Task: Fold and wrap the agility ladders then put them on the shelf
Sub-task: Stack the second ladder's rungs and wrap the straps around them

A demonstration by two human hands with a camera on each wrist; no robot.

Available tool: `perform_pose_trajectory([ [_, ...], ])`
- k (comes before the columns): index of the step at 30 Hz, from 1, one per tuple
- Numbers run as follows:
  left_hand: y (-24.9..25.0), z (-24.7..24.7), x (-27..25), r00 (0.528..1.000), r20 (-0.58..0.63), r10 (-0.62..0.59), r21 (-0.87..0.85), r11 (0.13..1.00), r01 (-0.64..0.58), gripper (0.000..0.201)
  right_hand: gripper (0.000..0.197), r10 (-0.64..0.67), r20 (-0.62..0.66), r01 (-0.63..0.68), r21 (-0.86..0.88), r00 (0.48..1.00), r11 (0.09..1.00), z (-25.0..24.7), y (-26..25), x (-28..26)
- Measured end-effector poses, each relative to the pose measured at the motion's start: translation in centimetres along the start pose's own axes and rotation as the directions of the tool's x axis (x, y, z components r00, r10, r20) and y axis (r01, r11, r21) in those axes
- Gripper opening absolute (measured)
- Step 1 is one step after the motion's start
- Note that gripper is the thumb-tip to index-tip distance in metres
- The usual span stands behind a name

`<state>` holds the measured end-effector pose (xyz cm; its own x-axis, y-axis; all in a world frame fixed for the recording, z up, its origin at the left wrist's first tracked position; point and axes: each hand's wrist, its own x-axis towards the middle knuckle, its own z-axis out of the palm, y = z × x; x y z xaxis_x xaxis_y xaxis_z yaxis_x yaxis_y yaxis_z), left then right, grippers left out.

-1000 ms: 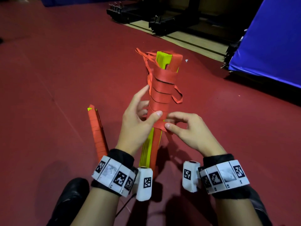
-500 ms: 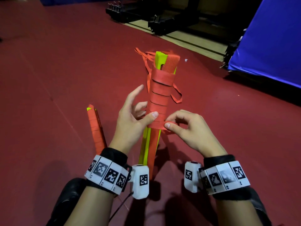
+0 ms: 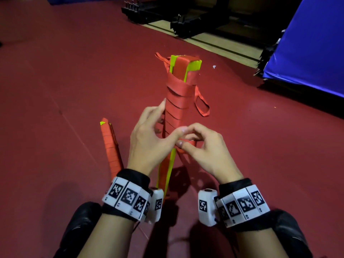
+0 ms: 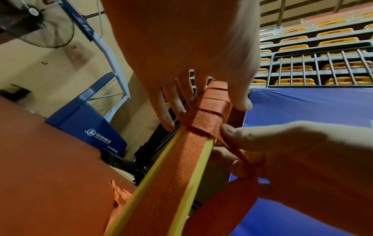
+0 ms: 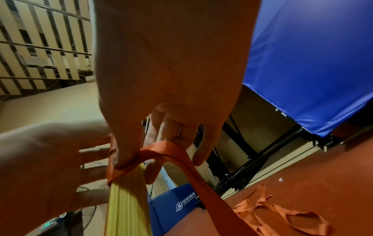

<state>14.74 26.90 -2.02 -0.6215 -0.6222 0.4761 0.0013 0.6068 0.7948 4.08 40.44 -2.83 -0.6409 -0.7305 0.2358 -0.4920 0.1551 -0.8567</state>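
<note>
Left hand (image 3: 149,138) is gripping the upright folded ladder bundle (image 3: 179,101), flat yellow rungs bound in woven orange webbing. Right hand (image 3: 202,148) is pinching the strap (image 5: 161,151). Only the right wrist view is showing loose webbing (image 5: 282,215) lying on the red floor (image 3: 74,71). A second wrapped bundle (image 3: 110,146) is lying nearby.

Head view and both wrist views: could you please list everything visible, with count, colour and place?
ladder bundle in hand: one, red strap over yellow rungs, held upright at centre
loose strap: one, red, trailing from the bundle to the floor
wrapped ladder: one, red, on the floor, left
floor: red
crash mat: one, blue, right
dark frames: black, far edge
fan: one, black, left wrist view
left hand: steadies the bundle
right hand: pinches the strap
</note>
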Motion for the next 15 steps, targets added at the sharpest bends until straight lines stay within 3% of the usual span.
perform_pose_trajectory([
  [3, 0.2, 0.1, 0.2, 0.998, 0.046, -0.043, -0.009, 0.999, 0.043, 0.081, 0.017, -0.018, -0.025, 0.018, -0.022, 1.0, 1.0, -0.2, -0.3, -0.1],
  [8, 0.3, 0.6, 0.2, 0.986, -0.031, -0.166, -0.272, 0.95, 0.151, 0.076, 0.026, -0.005, -0.013, 0.003, -0.102, 1.0, 0.995, -0.6, 0.8, 0.1],
  [15, 0.0, -0.4, 0.3, 0.988, 0.116, -0.106, -0.456, 0.878, 0.147, 0.051, 0.037, -0.091, -0.026, 0.085, -0.16, 0.996, 0.983, -0.3, 0.4, -0.3],
])
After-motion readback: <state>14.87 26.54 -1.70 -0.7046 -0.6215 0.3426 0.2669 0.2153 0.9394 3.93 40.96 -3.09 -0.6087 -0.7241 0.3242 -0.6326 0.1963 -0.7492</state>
